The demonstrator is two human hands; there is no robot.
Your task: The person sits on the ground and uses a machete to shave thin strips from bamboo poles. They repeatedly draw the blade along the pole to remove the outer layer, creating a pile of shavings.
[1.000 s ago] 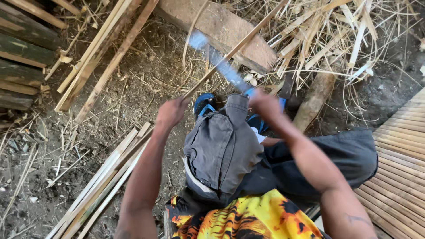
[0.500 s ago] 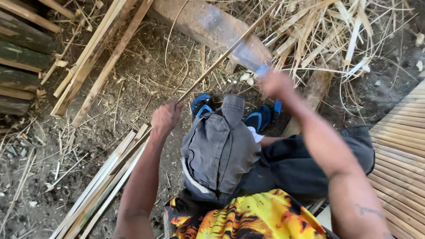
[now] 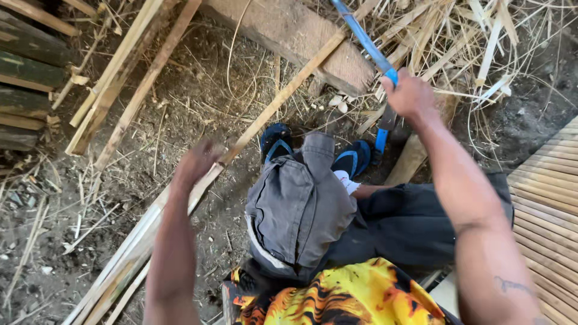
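My left hand (image 3: 195,164) grips a long thin bamboo strip (image 3: 283,96) that slants up to the right across the ground. My right hand (image 3: 409,95) is raised and holds a long knife with a blue handle (image 3: 364,39), its blade pointing up and left over the strip. I sit with grey shorts over my knees (image 3: 298,210), and my feet in blue sandals (image 3: 277,144) rest on the dirt just below the strip.
A thick wooden block (image 3: 289,33) lies at the top. Bamboo slats (image 3: 129,72) lean at upper left, more strips (image 3: 120,265) lie lower left. Shavings (image 3: 475,36) pile at upper right. A slatted bamboo platform (image 3: 548,198) runs along the right.
My right hand has lifted the knife up and to the right, away from my knees. My left hand has shifted a little with the strip.
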